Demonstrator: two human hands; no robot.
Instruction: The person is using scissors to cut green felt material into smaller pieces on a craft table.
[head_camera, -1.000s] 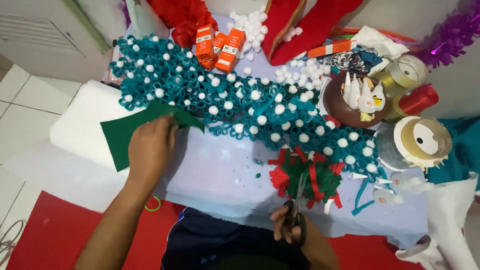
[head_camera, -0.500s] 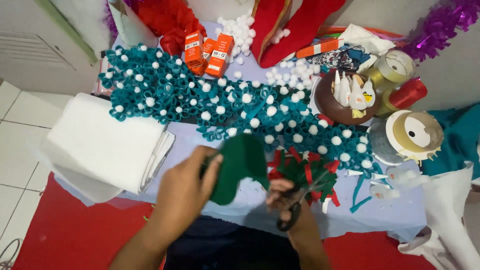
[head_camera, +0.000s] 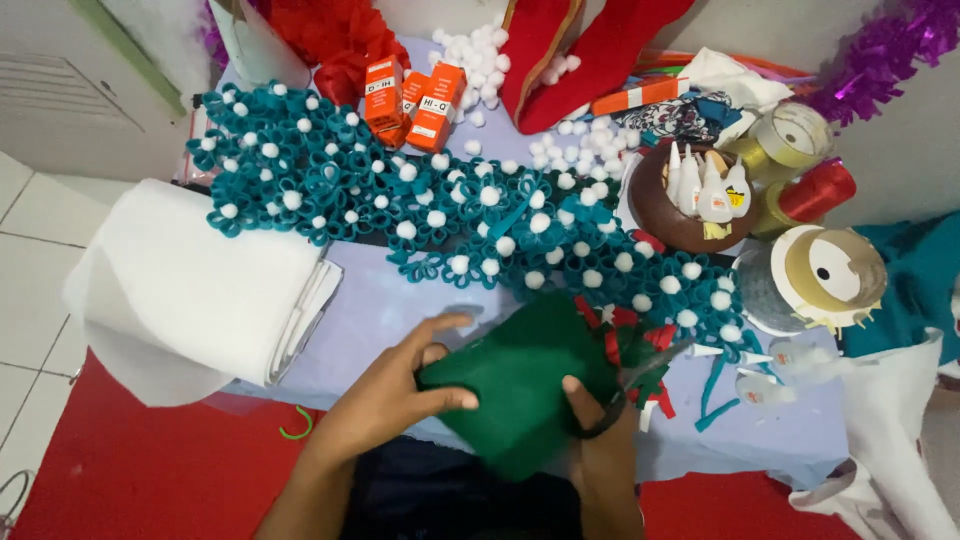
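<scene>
Fingers | left hand (head_camera: 385, 395) pinching green felt (head_camera: 515, 385) | right hand (head_camera: 600, 450) gripping scissors (head_camera: 625, 395)

Folded white felt stack (head_camera: 195, 285) at left; orange boxes (head_camera: 412, 98) upper centre; brown bowl (head_camera: 680, 205) and ribbon spools (head_camera: 825, 270) at right.

Three orange boxes (head_camera: 410, 98) clustered at table's far edge; small white glue bottles (head_camera: 705, 188) in brown bowl (head_camera: 650, 205).
</scene>
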